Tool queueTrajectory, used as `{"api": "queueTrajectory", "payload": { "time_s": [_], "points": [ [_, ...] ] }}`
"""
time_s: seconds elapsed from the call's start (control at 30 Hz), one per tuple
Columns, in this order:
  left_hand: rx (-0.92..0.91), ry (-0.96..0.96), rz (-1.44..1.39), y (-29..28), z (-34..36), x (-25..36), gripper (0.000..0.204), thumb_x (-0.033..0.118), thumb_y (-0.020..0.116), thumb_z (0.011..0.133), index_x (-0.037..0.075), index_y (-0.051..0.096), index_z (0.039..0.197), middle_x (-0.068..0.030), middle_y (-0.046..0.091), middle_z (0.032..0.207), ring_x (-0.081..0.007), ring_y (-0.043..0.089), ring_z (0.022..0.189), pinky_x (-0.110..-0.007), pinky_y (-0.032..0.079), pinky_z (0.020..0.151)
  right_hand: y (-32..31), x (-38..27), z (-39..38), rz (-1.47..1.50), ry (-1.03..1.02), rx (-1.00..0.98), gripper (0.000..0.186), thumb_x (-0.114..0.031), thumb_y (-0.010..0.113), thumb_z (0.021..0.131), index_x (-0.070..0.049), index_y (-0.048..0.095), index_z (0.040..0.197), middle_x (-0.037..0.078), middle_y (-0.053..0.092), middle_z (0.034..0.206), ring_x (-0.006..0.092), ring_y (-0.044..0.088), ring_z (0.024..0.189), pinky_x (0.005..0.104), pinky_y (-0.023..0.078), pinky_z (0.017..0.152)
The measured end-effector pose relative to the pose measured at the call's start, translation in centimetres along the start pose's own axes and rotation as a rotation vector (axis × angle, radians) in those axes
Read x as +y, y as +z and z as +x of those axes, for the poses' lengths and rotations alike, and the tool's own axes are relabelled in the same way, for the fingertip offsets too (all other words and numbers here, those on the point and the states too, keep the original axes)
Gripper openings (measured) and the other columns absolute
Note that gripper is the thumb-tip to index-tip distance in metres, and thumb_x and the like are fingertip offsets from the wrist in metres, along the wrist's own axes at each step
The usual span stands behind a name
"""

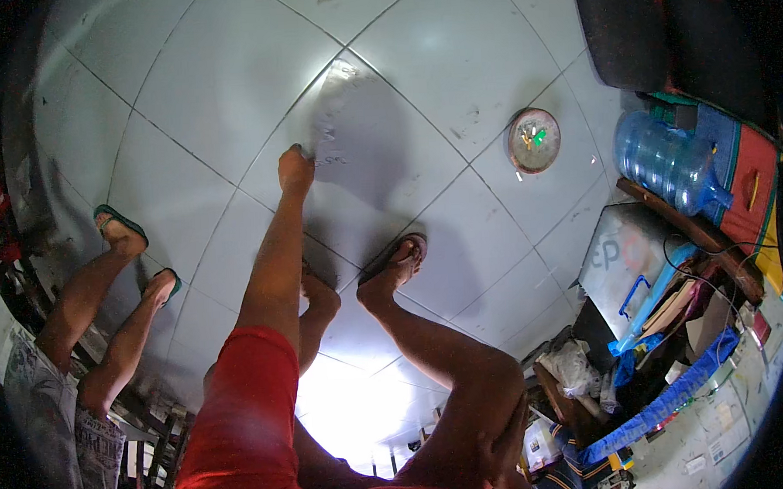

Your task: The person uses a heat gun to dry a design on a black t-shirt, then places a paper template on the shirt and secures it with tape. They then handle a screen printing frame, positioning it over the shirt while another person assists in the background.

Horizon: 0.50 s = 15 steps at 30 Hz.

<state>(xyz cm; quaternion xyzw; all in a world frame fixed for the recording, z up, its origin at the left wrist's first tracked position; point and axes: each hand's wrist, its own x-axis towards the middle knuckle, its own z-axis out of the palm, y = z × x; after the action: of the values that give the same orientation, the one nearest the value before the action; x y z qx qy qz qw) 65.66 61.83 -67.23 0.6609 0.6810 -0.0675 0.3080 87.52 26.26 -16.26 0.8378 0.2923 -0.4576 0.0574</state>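
Left of the upper middle of the frame, the left hand (296, 172) has its fingers curled nearly closed, apparently around a small dark object (298, 149) above the tiled floor (219, 95). It looks light and probably stiff, best pinched at its sides. Whether the right fingers hold anything, I cannot tell.

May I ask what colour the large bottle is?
The bottle is translucent blue, in the head view.

Red blazes on the sleeve (252, 408); pale grey tiles (218, 77) run criss-crossed with dark lines; the big bottle (663, 158) glows translucent blue; green edges the far-left sandal (132, 224).
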Motion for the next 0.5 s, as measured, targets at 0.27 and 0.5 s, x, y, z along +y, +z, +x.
{"api": "queueTrajectory", "payload": {
  "time_s": [0.27, 0.5],
  "points": [
    [-0.258, 0.098, -0.083, -7.7, -7.3, 1.4, 0.021, 0.012, 0.059, 0.076, 0.008, 0.066, 0.095, -0.0220, 0.064, 0.092, -0.0376, 0.062, 0.090, -0.042, 0.050, 0.079, -0.7, -0.5, -2.5, 0.061, -0.085, -0.067, 0.098, -0.051, 0.056, 0.081, 0.011, 0.010, 0.141, 0.036, 0.018, 0.142, 0.0483, 0.022, 0.132, 0.0503, 0.019, 0.109],
    [0.044, 0.395, -0.443, -22.5, -28.4, 2.6, 0.018, 0.008, 0.056, 0.069, 0.001, 0.065, 0.083, -0.0226, 0.061, 0.079, -0.0416, 0.055, 0.074, -0.048, 0.042, 0.069, -1.1, -2.4, -6.2, 0.104, -0.239, -0.124, 0.094, -0.049, 0.059, 0.079, 0.010, 0.017, 0.140, 0.035, 0.024, 0.140, 0.0499, 0.034, 0.125, 0.0490, 0.032, 0.103]
  ]
}}
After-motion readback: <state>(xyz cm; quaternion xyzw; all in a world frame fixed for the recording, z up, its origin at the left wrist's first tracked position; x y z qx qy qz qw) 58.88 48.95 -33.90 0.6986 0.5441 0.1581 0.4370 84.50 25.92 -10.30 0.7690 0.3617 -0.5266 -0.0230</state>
